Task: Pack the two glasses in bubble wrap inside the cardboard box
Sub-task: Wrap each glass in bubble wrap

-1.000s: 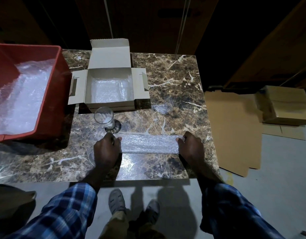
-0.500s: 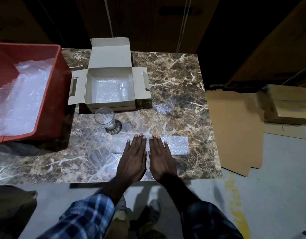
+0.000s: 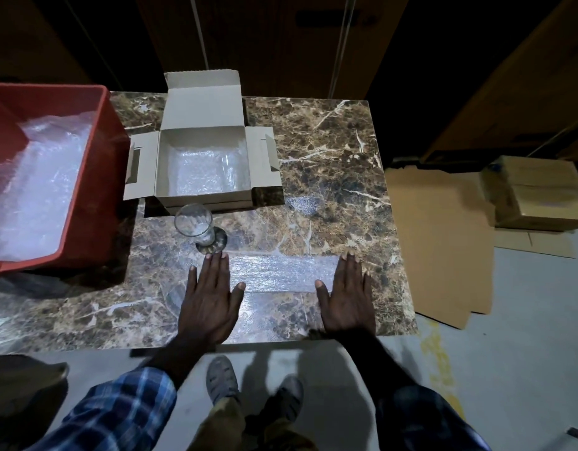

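One clear stemmed glass (image 3: 195,224) stands unwrapped at twelve o'clock of the left hand (image 3: 210,299); another seems wrapped inside the open beige cardboard box (image 3: 203,172). Both hands, right hand (image 3: 345,297) included, press flat with fingers straight on a folded bubble wrap sheet (image 3: 282,271) on the brown marble table (image 3: 330,151). About half remains.

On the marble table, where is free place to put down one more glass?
Bare marble table lies right of the cardboard box, behind the bubble wrap strip. It is crowded near the glass, between box, red bin and left hand.
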Motion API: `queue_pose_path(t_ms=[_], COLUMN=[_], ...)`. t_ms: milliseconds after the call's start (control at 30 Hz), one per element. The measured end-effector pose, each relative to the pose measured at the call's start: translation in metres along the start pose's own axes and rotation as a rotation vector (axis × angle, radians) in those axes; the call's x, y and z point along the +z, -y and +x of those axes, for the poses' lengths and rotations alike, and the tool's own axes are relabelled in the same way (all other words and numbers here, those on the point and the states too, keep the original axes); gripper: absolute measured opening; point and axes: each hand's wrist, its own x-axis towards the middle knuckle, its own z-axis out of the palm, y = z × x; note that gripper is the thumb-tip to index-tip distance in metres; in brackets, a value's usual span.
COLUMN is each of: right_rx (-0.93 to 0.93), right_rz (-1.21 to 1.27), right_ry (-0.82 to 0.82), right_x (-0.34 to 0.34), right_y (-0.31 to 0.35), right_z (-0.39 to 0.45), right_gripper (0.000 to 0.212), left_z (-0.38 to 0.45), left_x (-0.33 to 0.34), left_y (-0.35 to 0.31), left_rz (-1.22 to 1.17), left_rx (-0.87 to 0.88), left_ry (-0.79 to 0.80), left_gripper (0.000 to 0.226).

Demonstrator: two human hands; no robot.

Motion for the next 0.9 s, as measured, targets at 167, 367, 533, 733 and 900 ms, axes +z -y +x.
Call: queue_pose_path(t_ms=[167, 367, 533, 733, 900], right_rx=[-0.283, -0.3, -0.137, -0.43, -0.461], right_rz=[0.005, -0.046, -0.005, -0.007, 0.05], right_ry=[-0.018, 0.027, 0.042, -0.204, -0.291], right_x=[0.005, 0.016, 0.0, -0.001, 0.008], right_y=[0.034, 0.019, -0.024, -0.014, -0.005], right_z=[0.001, -0.003, -0.008, -0.005, 0.001], right_gripper=[0.063, 0.062, 0.075, 0.048, 0.022], left_z=[0.005, 0.006, 0.001, 0.002, 0.01], left_x=[-0.002, 0.007, -0.002, -0.008, -0.002], left_y=[-0.035, -0.026, 0.017, 0.009, -0.015], left_rz=[0.003, 0.024, 0.048, 0.063, -0.019], left_rx=[0.189, 0.28, 0.204, 0.362, 0.501], left_ry=[-0.032, 0.07, 0.044, -0.098, -0.153], left_gripper=[0.064, 0.066, 0.074, 0.066, 0.052])
